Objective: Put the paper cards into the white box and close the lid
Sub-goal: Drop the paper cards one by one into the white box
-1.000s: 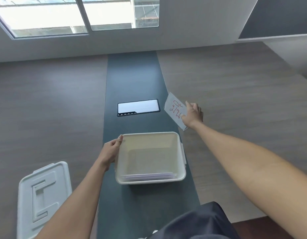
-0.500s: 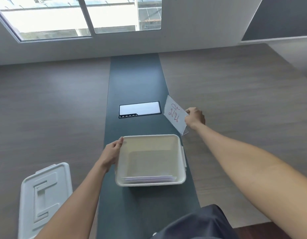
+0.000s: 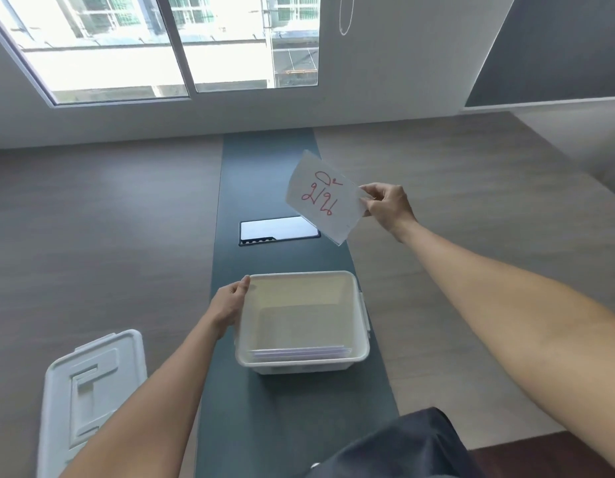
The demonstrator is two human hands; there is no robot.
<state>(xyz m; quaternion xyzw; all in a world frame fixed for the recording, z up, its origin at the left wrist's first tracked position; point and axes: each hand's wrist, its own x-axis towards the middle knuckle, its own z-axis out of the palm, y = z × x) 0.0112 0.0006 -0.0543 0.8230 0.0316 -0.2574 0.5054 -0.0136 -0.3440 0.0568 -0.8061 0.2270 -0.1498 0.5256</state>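
Note:
The white box (image 3: 359, 319) stands open on the dark strip of the table, with a few paper cards (image 3: 301, 353) lying flat against its near wall. My left hand (image 3: 228, 303) grips the box's far-left corner. My right hand (image 3: 389, 205) holds a white paper card (image 3: 325, 196) with red writing by its right edge, in the air beyond and above the box. The white lid (image 3: 88, 391) lies flat on the table at the lower left, apart from the box.
A dark rectangular panel with a glossy cover (image 3: 278, 230) is set into the dark strip (image 3: 264, 419) behind the box. Wood-grain table surface (image 3: 92, 236) spreads on both sides. A wall with windows (image 3: 161, 46) rises behind the table. Dark clothing (image 3: 402, 450) shows at the bottom.
My right hand has lifted the card higher and turned it so the red writing faces me. My left hand has stayed on the box's corner.

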